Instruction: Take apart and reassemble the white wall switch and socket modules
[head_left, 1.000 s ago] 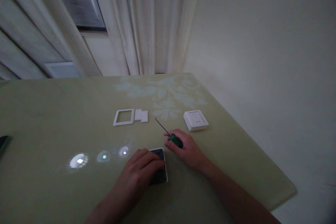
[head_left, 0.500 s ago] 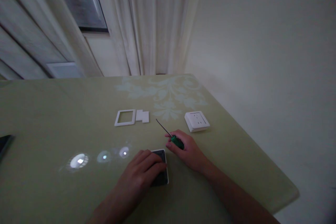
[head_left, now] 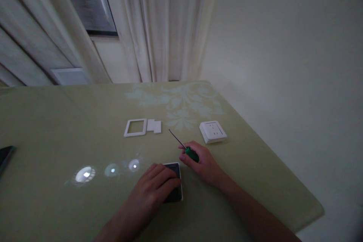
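Pressing flat on the dark square white-rimmed plate [head_left: 177,193] at lower centre, the left hand [head_left: 154,186] pins it steady; the right hand [head_left: 206,165], just beside, is clamped around a green-handled screwdriver [head_left: 191,154].

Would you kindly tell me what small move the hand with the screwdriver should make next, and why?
Probably swing the tip of the screwdriver round toward the dark square module. The right hand grips the green handle, but the shaft points away, toward the white frame, while the left hand rests over the module on the table, seemingly steadying it.
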Demonstrator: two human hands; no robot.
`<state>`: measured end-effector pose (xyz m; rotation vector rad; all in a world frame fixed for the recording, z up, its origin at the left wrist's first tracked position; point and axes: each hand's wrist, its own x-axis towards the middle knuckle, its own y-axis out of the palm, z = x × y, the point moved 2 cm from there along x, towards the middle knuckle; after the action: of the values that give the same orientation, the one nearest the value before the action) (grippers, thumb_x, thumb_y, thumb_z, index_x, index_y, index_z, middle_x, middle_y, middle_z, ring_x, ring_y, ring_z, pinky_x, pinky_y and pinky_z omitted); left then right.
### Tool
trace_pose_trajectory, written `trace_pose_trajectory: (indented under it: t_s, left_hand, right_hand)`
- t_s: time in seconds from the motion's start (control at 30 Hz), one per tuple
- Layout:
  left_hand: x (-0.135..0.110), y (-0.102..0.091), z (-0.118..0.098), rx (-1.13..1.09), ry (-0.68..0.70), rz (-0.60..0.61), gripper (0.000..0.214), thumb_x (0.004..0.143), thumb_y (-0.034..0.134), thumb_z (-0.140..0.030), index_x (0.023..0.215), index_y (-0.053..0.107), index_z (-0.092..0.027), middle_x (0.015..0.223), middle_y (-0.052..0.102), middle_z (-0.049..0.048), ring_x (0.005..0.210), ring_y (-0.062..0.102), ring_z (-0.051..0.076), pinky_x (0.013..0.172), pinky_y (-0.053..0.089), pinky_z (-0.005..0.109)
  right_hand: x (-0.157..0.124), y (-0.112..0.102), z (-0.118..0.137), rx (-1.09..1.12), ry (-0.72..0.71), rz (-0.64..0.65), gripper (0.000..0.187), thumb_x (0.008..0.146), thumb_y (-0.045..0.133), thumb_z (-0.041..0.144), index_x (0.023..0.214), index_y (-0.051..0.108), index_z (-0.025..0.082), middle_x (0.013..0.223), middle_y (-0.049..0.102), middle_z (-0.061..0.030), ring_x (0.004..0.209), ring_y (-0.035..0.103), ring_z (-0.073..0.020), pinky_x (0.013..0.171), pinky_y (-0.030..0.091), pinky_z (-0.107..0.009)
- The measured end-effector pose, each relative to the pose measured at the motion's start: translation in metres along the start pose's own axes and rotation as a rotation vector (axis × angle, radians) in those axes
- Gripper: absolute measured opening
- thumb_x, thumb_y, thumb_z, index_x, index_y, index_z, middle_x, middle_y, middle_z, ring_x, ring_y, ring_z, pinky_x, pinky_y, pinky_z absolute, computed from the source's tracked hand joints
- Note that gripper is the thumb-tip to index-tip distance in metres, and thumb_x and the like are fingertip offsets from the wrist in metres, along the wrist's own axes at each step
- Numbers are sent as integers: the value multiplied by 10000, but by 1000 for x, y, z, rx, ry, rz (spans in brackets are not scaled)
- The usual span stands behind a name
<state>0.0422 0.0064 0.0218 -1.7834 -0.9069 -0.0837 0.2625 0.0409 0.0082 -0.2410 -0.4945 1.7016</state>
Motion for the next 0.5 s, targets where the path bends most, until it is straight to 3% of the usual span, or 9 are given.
trace_pose_trajectory:
  t_s: [0.5]
  left_hand:
    - [7,-5,-6,125,98,-25,381,1168,336,-264,1196,690,-126,1006,757,82,879,665,230,806,497,384]
  right_hand:
    - [0,0,-1,11,10,0,323,976,706,442,1175,745,190,1056,749,-71,989,696,-245,922,508,-386]
